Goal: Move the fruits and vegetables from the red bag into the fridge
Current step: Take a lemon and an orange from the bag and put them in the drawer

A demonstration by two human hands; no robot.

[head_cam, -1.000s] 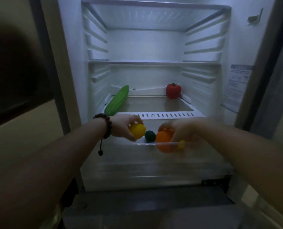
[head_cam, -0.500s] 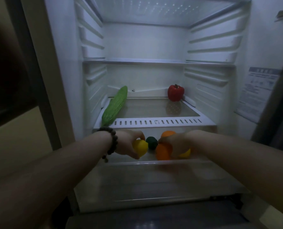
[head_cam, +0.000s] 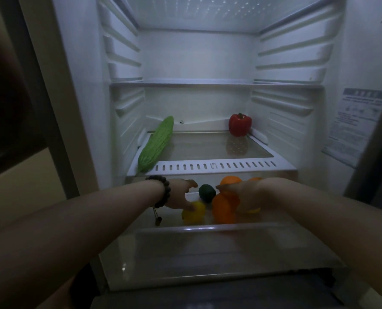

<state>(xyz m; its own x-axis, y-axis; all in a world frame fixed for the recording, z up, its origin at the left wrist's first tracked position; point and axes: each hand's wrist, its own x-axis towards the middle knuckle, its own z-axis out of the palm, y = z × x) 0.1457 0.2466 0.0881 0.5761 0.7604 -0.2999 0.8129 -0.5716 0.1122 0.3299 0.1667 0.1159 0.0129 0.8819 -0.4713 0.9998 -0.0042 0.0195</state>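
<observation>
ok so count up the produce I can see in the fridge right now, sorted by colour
Green: 2, the long bumpy gourd on the shelf and a small dark round fruit in the drawer
Red: 1, the bell pepper
Orange: 2, one in front, one behind
Yellow: 2, one at the left hand, one mostly hidden under the right hand
Total: 7

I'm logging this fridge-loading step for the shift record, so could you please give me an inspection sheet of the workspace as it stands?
Surface: glass shelf over an open crisper drawer.
Job's things: bitter gourd lying along the shelf's left side; red pepper upright at back right; yellow fruit, dark green fruit and oranges in the drawer.
Clutter: nothing seen.
Grippers: left hand touches the yellow fruit; right hand rests over the oranges, grip unclear.
Cables: nothing seen.
Surroundings: printed label on the fridge's right side; beaded bracelet on the left wrist.
</observation>
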